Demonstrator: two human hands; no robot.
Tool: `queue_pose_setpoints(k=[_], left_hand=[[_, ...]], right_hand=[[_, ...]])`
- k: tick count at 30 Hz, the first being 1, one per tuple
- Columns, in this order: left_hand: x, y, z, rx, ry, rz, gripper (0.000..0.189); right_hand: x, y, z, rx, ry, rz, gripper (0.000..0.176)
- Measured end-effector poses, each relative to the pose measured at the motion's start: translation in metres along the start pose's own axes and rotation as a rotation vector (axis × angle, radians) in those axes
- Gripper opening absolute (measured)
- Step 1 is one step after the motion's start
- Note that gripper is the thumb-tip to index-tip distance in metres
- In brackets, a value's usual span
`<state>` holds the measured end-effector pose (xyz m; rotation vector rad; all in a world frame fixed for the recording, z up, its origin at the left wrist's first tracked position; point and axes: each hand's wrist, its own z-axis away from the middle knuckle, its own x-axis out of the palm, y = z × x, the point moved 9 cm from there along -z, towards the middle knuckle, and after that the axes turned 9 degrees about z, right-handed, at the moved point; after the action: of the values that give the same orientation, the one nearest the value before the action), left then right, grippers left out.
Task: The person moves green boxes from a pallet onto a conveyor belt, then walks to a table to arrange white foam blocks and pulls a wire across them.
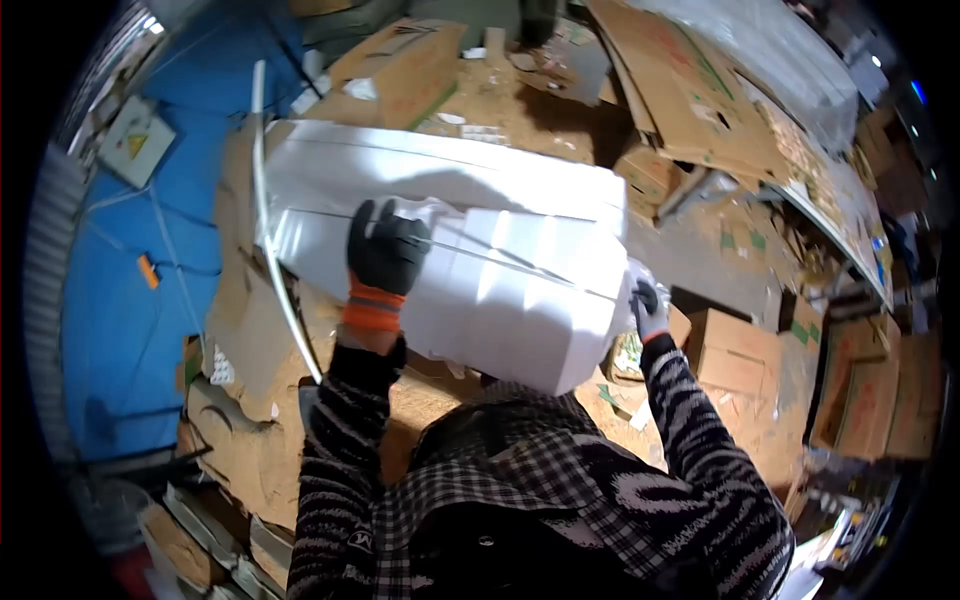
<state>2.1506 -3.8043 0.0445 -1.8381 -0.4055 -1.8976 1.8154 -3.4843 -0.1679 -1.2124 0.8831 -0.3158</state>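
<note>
A long white bundle (510,290), seemingly foam sheets, lies tilted in front of my body with a thin strap (520,262) along its upper face. On top, toward its left part, my left hand (388,250) wears a dark glove with an orange cuff. Its fingers are partly bent around the strap; their undersides are hidden. Crumpled clear film (428,208) shows beside these fingers. At the bundle's right end, my right hand (650,306), also gloved, curls its fingers on the end and its loose film. Behind lies a second white bundle (450,165), close against the first.
A white pipe (270,240) stands at the left, near a blue surface (130,330). Cardboard boxes (735,350) sit at the right. Flattened cardboard (690,85) leans at the back right, and another box (400,75) is at the back. Scraps litter the floor.
</note>
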Motion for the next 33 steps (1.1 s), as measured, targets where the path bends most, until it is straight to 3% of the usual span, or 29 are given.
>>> queue_pose_setpoints(k=[1,3,5,6,7,9,10,11,18,19,21,23,24,25,26,27,28,30,31,33], left_hand=[[-0.003,0.002,0.004,0.024,-0.009,-0.035,0.027],[-0.027,0.009,0.023,0.168,0.194,0.058,0.023],[-0.029,0.014,0.043,0.321,0.205,-0.029,0.020],[-0.031,0.017,0.049,0.345,0.118,-0.077,0.019],[-0.028,0.012,0.066,0.474,0.363,-0.091,0.018],[-0.041,0.013,0.076,0.450,0.278,-0.099,0.018],[-0.050,0.016,0.081,0.478,0.269,-0.095,0.018],[-0.055,0.014,0.088,0.483,0.278,-0.085,0.018],[-0.055,0.006,0.131,0.621,0.240,-0.086,0.024],[-0.051,0.004,0.135,0.633,0.236,-0.080,0.024],[-0.053,0.003,0.146,0.750,0.261,0.096,0.028],[-0.058,0.011,0.149,0.767,0.173,0.014,0.031],[-0.065,0.017,0.152,0.756,0.164,-0.042,0.032],[-0.059,0.007,0.144,0.424,-0.082,0.096,0.035],[-0.070,0.018,0.152,0.578,0.103,0.028,0.035],[-0.064,0.015,0.155,0.582,0.097,0.094,0.034],[-0.063,0.017,0.160,0.550,0.059,0.050,0.035],[-0.033,0.007,0.166,0.648,0.032,-0.101,0.033],[-0.022,-0.001,0.168,0.708,0.056,-0.187,0.032],[-0.031,-0.007,0.173,0.763,0.159,-0.286,0.030]], right_hand=[[0.017,0.015,0.013,0.091,-0.065,-0.173,0.041],[0.025,0.025,0.030,-0.105,-0.098,0.325,0.042],[0.048,0.096,0.035,0.434,-0.239,-0.231,0.052],[0.056,0.103,0.034,0.412,-0.289,-0.231,0.052],[0.056,0.121,0.038,0.519,-0.304,-0.174,0.063],[0.051,0.141,0.040,0.730,-0.303,-0.042,0.087],[0.053,0.142,0.037,0.783,-0.238,-0.098,0.084],[0.056,0.104,0.045,0.834,-0.152,-0.219,0.072],[0.073,0.151,-0.064,0.386,-0.187,-0.109,0.058],[0.073,0.161,-0.081,0.404,-0.216,-0.069,0.056],[0.082,0.180,-0.119,0.563,-0.320,0.034,0.023],[0.070,0.190,-0.156,0.549,-0.361,0.002,0.015],[0.047,0.160,-0.171,0.237,-0.359,0.471,0.013],[0.028,0.131,-0.176,-0.085,-0.358,0.933,0.015],[0.030,0.177,-0.201,-0.243,-0.499,1.277,0.019],[0.014,0.140,-0.184,-0.309,-0.641,1.478,0.024],[0.004,0.179,-0.199,-0.434,-0.619,1.411,0.027],[-0.032,0.213,-0.199,0.104,-0.515,0.669,0.042],[-0.047,0.244,-0.175,0.703,-0.368,-0.040,0.055],[-0.042,0.265,-0.200,0.163,-0.602,0.590,0.043]])
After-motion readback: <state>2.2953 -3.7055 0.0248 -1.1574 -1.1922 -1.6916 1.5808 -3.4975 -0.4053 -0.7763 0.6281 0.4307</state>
